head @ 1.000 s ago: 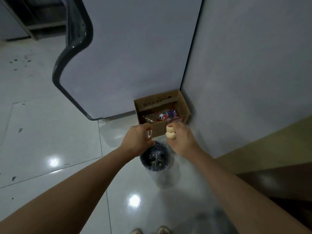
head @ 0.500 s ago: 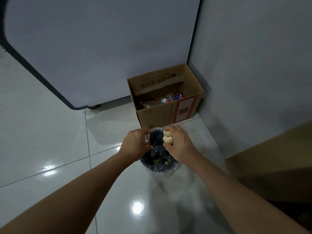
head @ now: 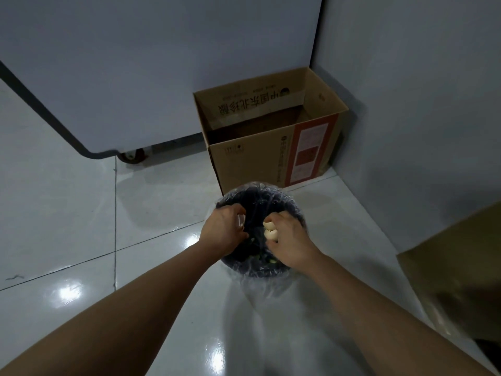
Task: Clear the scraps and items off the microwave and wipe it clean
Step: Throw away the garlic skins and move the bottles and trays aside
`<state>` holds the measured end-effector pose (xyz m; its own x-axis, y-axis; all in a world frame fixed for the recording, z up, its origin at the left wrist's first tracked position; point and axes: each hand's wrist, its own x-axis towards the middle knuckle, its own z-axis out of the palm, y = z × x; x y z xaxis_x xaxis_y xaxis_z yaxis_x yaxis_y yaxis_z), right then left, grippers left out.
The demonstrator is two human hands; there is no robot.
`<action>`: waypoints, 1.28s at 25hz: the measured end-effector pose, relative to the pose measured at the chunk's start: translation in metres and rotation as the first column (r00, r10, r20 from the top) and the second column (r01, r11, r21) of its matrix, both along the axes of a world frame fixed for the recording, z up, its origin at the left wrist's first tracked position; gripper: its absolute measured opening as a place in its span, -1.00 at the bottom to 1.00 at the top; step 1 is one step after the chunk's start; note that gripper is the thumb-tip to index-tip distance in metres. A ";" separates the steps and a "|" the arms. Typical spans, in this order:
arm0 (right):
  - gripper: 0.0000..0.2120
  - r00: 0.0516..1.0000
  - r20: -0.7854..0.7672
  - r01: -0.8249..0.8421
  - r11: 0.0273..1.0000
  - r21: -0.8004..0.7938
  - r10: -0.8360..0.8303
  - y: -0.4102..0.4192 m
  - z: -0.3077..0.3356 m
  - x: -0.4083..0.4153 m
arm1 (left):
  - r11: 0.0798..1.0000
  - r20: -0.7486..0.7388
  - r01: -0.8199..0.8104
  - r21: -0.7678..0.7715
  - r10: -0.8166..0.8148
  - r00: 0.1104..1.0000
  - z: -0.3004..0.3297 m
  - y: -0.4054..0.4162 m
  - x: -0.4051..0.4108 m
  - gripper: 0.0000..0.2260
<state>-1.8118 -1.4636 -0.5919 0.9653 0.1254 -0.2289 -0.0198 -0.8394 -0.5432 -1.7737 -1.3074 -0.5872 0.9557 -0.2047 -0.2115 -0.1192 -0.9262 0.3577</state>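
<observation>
Both hands low over the bin at frame centre. Right hand clenched around pale eggshells; left hand pinching a small white scrap. Cardboard box just behind, upper centre, on tiled floor.

I stand on a glossy white tiled floor that throws back bright spots of overhead light. Far ahead rises a pale panel with a dark curved edge and a caster wheel beneath. A grey wall closes the right, meeting it in a corner. Brown furniture sits near right.
</observation>
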 end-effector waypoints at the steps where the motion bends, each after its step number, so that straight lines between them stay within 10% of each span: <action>1: -0.64 1.000 -0.015 -0.001 1.000 -0.001 0.001 0.000 -0.006 0.000 | 1.000 0.003 -0.001 0.000 0.001 1.000 -0.006 -0.001 0.002 -0.51; 12: -0.35 0.985 -0.153 -0.106 0.982 -0.155 0.082 -0.001 0.044 -0.009 | 1.000 0.003 -0.011 0.015 0.011 1.000 0.045 0.005 0.000 -0.45; 32: -0.42 0.958 -0.045 -0.287 0.929 -0.233 0.284 0.032 0.513 -0.035 | 0.994 0.013 -0.079 0.073 0.078 0.997 0.516 0.054 -0.035 -0.49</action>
<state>-1.8473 -1.4314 -0.0789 0.8942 0.3371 -0.2946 0.2353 -0.9137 -0.3313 -1.8084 -1.2529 -0.0713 0.9704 -0.1130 -0.2133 -0.0481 -0.9564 0.2881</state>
